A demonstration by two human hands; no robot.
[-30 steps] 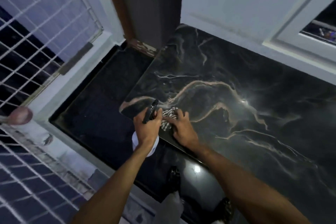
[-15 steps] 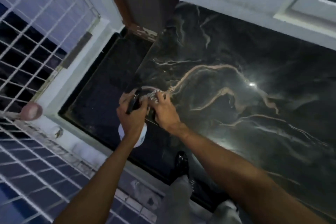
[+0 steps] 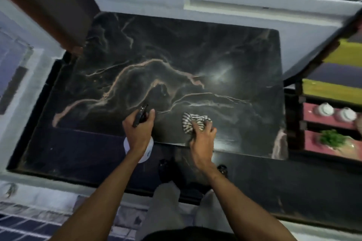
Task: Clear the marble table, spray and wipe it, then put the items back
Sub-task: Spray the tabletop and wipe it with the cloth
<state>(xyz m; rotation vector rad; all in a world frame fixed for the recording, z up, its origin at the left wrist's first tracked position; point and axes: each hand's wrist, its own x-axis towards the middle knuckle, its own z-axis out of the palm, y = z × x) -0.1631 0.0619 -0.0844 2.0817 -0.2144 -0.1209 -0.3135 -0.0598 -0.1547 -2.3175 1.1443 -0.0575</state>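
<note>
The black marble table (image 3: 176, 60) with pale veins fills the middle of the view, its top bare and shiny. My left hand (image 3: 138, 131) grips a spray bottle (image 3: 144, 148) with a black trigger head and a white body, held at the table's near edge. My right hand (image 3: 201, 137) presses a bunched black-and-white striped cloth (image 3: 193, 121) onto the marble near the front edge, a little right of the bottle.
A shelf unit (image 3: 331, 115) stands right of the table with two white cups (image 3: 335, 112) and a green plant (image 3: 331, 138) on pink shelves. A brown door edge (image 3: 49, 8) leans over the table's far left corner. A white wall and window frame run behind. My shoes (image 3: 166, 170) stand on the dark floor below.
The cloth and my right hand have moved right along the front edge from the table's left corner. The view has swung right, showing the whole tabletop and the shelf.
</note>
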